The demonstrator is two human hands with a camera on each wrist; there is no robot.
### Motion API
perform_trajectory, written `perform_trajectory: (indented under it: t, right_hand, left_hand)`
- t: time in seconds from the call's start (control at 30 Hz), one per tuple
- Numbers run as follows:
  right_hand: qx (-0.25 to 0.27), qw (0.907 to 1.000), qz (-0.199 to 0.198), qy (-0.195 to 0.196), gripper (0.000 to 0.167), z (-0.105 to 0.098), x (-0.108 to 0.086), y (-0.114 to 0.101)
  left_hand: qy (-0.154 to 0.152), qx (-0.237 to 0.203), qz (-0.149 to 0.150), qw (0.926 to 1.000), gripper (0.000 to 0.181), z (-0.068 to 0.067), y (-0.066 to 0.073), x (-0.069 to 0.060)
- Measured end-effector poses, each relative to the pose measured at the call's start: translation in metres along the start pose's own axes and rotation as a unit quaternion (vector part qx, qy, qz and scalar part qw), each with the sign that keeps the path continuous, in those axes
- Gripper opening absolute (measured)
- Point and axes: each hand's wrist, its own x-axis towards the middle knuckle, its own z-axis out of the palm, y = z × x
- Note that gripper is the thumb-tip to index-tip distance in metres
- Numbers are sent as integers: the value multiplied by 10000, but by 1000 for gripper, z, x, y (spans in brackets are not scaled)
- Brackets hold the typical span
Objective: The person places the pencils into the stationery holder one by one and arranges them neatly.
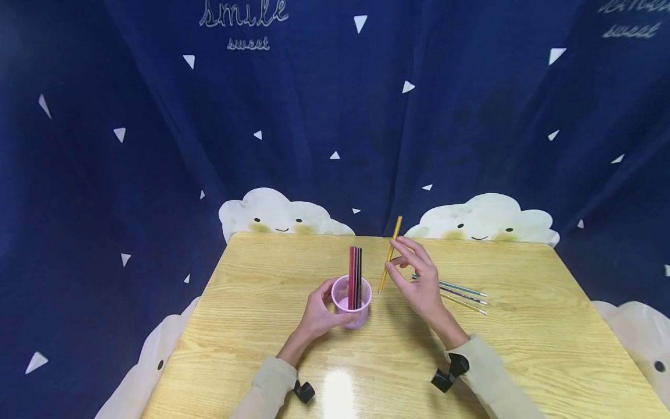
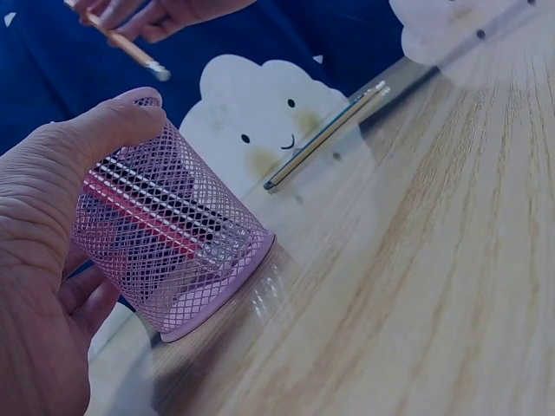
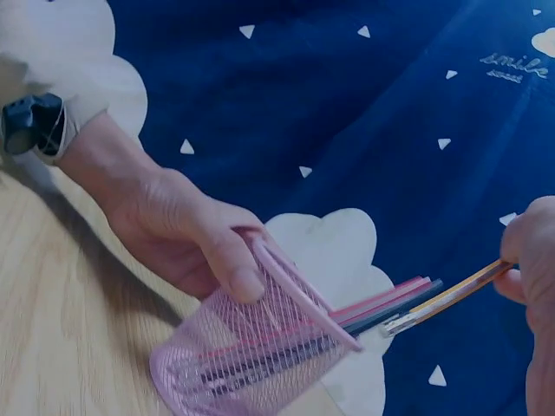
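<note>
Yellow pencil (image 1: 389, 253) held eraser end down beside the pink mesh cup (image 1: 360, 320)

The yellow pencil is in the air, just right of the cup's rim and apart from it. In the head view its long axis runs steeply, from the upper right down to the lower left. The eraser end is the lower one and points down towards the cup; the other end points up and away from the person. In the right wrist view the eraser end shows close to the upper ends of the pencils in the cup.

The right hand (image 1: 423, 286) is raised, pinching the pencil along its middle between thumb and fingertips, its forearm slanting in from the lower right. The left hand (image 1: 319, 313) grips the cup from the left, thumb across the near side and fingers curled round the wall.

The cup stands upright on the surface (image 1: 251, 273), mouth up. Inside, red pencils (image 1: 352, 273) and black pencils (image 1: 359, 274) stand on end, close together, their tops above the rim.

Right of and partly behind the right hand, three pencils (image 1: 463, 294) lie flat, roughly side by side, their pale eraser ends pointing right and slightly towards the person.
</note>
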Motion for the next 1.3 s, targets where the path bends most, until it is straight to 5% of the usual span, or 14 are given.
perform_trajectory:
  t: [0.23,0.53,0.77,1.3]
  right_hand:
    - [552,9982,232,46,52,14,-2,6]
    - [300,9992,210,-129,52,36,-14,11]
    - [260,9992,100,-286,49,42,-16,-6]
    - [119,9942,758,-758,43,42,-34,-4]
  left_hand:
    - [-22,21,-86,10000,83,-1,1,-1]
    - [8,45,-17,10000,84,-2,1,0]
    - [-45,-24,37,10000,83,0,-2,-1]
    - [-27,-1,-14,10000,84,-1,-5,0]
